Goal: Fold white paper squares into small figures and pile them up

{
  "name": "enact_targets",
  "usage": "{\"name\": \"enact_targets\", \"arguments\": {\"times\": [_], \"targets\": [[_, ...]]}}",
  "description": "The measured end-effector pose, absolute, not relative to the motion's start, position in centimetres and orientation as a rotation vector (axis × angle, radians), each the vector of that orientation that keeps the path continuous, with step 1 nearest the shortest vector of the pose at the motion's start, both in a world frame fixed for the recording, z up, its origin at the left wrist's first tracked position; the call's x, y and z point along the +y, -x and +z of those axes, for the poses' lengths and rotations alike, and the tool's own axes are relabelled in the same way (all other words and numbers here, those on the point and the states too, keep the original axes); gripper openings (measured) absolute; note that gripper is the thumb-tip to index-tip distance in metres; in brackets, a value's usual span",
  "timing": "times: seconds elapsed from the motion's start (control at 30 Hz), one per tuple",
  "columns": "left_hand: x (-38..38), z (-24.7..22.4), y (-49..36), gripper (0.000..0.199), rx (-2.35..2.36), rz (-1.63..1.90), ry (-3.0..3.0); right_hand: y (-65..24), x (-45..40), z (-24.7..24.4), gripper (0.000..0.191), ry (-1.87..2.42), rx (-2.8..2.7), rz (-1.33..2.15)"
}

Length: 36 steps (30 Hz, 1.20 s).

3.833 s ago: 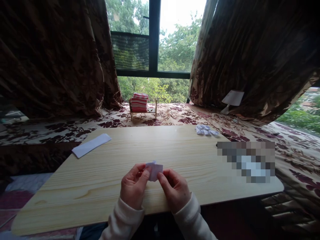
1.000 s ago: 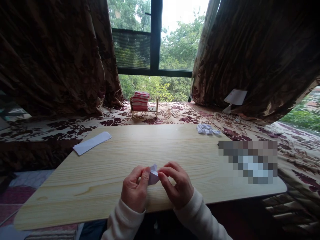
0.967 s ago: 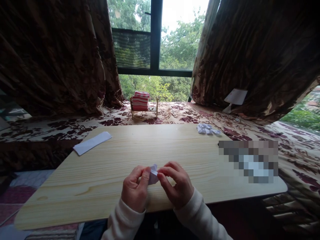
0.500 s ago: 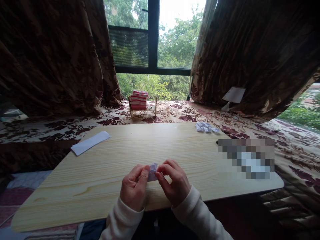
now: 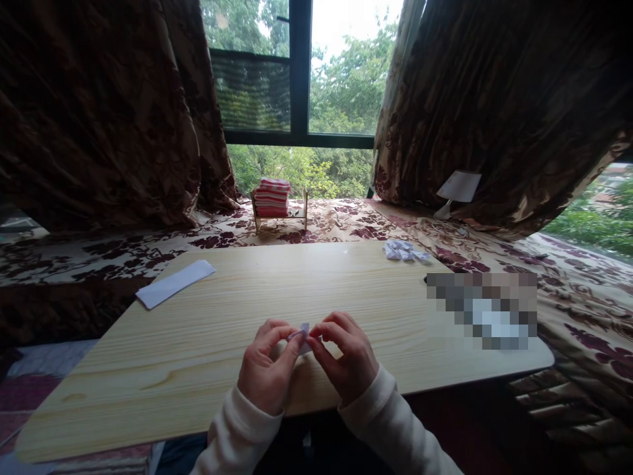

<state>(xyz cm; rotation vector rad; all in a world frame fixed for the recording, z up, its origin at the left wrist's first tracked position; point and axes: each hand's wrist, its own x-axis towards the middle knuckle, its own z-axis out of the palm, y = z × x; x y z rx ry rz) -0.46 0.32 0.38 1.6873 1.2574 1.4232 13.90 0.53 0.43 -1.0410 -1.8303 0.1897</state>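
Note:
A small folded piece of white paper (image 5: 304,328) is pinched between my two hands, just above the near part of the wooden table (image 5: 237,310). My left hand (image 5: 267,366) grips its left side with thumb and fingertips. On the other side, the thumb and fingertips of my right hand (image 5: 346,356) press together at the paper's right edge. A narrow corner of the paper sticks up between the fingers, and much of the rest is hidden behind them.
A stack of white paper strips (image 5: 175,284) lies at the table's left. Several small folded paper pieces (image 5: 404,251) sit at the far right edge. A blurred-out item (image 5: 482,310) is on the right. Beyond stand a little rack with striped cloths (image 5: 271,198) and a lamp (image 5: 459,188).
My left fingers have shifted over the paper, so less of its flat face shows and a narrow corner stands up. My right hand stays nearly in place. The view has turned slightly.

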Motion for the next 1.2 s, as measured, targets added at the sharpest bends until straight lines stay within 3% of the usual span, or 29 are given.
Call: {"name": "enact_targets", "arguments": {"times": [0.43,0.6,0.97,1.2], "targets": [[0.4,-0.2,0.5,0.007,1.292,1.585,-1.765,-13.7,0.7,0.4,0.012,1.062,-1.936,0.120],[-0.4,0.6,0.3,0.021,1.334,1.743,-2.034,-13.9,0.7,0.3,0.009,1.107,-1.884,0.092],[0.1,1.0,0.3,0.016,1.556,1.574,-2.517,-13.9,0.5,0.6,0.014,1.142,-1.926,-0.135],[0.8,1.0,1.1,0.012,1.457,1.432,-2.611,-14.3,0.6,0.8,0.013,1.155,-1.926,-0.164]]}}
